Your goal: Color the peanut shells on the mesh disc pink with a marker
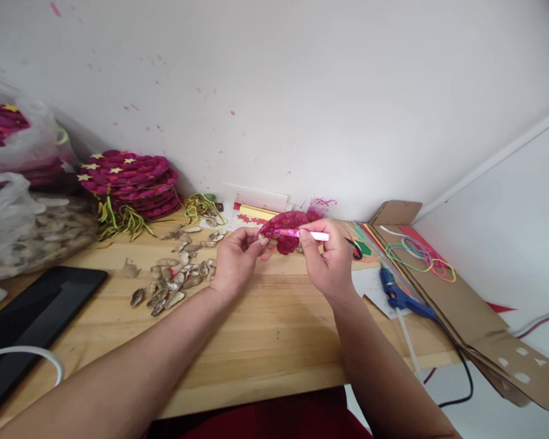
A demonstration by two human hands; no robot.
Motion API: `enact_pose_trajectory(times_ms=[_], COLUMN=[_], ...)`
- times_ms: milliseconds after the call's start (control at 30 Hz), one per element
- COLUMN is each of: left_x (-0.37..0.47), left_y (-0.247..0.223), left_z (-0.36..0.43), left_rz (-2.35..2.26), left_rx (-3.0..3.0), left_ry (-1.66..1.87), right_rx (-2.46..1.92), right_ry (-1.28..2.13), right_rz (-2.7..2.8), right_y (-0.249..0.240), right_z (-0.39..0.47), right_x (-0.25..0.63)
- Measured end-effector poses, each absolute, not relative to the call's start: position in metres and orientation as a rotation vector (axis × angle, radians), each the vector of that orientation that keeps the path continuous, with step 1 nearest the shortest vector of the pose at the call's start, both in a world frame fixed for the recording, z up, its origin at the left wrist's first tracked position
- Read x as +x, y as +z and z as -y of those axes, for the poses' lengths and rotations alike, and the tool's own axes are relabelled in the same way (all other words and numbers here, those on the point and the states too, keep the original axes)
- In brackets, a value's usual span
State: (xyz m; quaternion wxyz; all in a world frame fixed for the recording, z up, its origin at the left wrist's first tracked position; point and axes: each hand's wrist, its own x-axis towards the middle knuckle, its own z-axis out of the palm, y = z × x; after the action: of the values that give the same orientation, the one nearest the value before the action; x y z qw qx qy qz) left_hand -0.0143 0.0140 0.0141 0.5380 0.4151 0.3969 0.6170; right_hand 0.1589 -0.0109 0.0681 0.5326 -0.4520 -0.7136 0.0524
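My left hand grips the left edge of a magenta piece covered in shells, its thumb and fingers pinching the rim. The piece is tilted up above the wooden table. My right hand is closed around a white marker. The marker's pink-stained front end points left and meets the face of the piece near my left fingertips. Loose, pale peanut shells lie left of my left hand. A clear cup stained pink stands behind the piece.
Left are a stack of magenta shell pieces with yellow stars, a plastic bag of peanut shells and a black tablet. Right are a blue glue gun with its cord, cardboard and coloured cords. A white wall rises behind.
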Motion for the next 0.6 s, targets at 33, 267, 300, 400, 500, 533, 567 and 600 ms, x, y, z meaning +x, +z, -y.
enact_pose_trajectory(times_ms=[33,267,300,400,500,533,567,600], left_x=[-0.0144,-0.0137,-0.0135,-0.0132,-0.0136,-0.0138,-0.0140,-0.0142], left_y=[0.0143,0.0140,0.0141,0.0144,0.0144,0.0144,0.0143,0.0143], left_z=[-0.0140,-0.0138,-0.0136,-0.0134,-0.0134,-0.0135,-0.0136,-0.0138], left_rz=[-0.947,-0.968,-0.977,-1.003,-1.015,-1.014,-1.011,-1.004], left_rx=[0.992,1.068,1.084,1.110,1.102,1.105,1.110,1.111], left_ry=[1.472,1.478,1.485,1.496,1.483,1.483,1.487,1.491], right_rx=[-1.088,-1.049,-1.049,-1.057,-1.076,-1.079,-1.078,-1.078], right_ry=[0.106,0.150,0.147,0.091,0.070,0.078,0.088,0.097], right_rz=[1.709,1.700,1.714,1.734,1.730,1.728,1.725,1.720], right_y=[0.0687,0.0692,0.0697,0.0718,0.0728,0.0727,0.0723,0.0717], right_z=[0.0111,0.0122,0.0128,0.0145,0.0149,0.0147,0.0142,0.0136], right_x=[0.1591,0.1585,0.1579,0.1564,0.1566,0.1571,0.1577,0.1584])
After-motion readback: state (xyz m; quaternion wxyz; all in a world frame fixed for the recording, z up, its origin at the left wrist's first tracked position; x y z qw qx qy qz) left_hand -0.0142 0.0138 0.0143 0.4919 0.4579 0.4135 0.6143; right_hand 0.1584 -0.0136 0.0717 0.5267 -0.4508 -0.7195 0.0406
